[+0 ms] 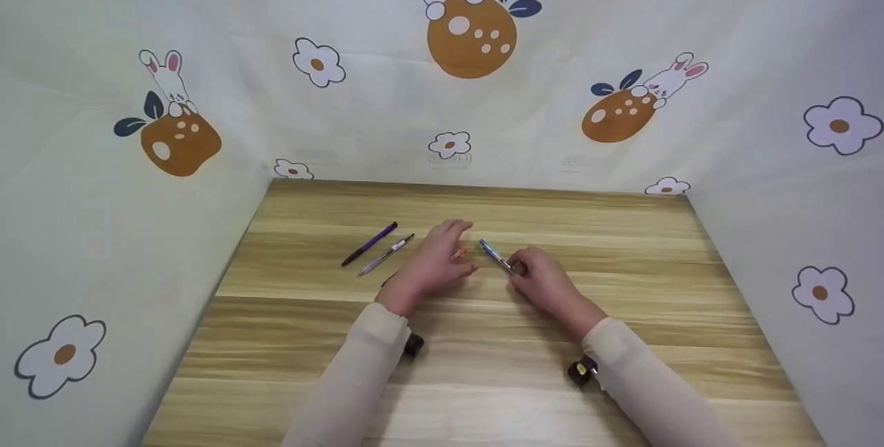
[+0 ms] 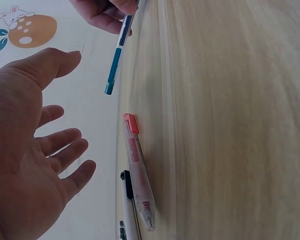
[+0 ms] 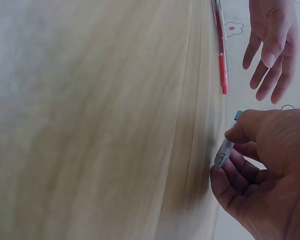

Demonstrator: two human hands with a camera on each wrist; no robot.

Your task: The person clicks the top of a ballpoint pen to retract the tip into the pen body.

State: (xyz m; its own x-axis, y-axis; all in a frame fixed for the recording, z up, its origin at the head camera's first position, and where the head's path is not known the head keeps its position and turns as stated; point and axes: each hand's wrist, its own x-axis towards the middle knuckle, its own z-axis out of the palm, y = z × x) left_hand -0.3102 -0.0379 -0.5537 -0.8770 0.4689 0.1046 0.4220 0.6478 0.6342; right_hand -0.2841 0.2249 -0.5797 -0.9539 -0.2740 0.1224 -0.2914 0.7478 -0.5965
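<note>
My right hand [image 1: 547, 282] pinches a pen with a blue-green cap end [image 1: 493, 253] by its clear tip end. In the right wrist view, thumb and fingers close around that clear tip. My left hand [image 1: 431, 262] hovers over the table with fingers spread and holds nothing. Beneath it lies a clear pen with a red clip [image 2: 136, 165], mostly hidden in the head view. Beside that pen is a white pen with a black clip [image 2: 128, 192]. Further left rest a purple pen [image 1: 369, 244] and a clear, grey-looking pen [image 1: 387, 255].
All the pens are on or just above a wood-grain table [image 1: 483, 378]. A pale cloth wall [image 1: 373, 115] printed with rabbits, oranges and flowers encloses its back and sides. Small black devices [image 1: 413, 345] sit at both wrists.
</note>
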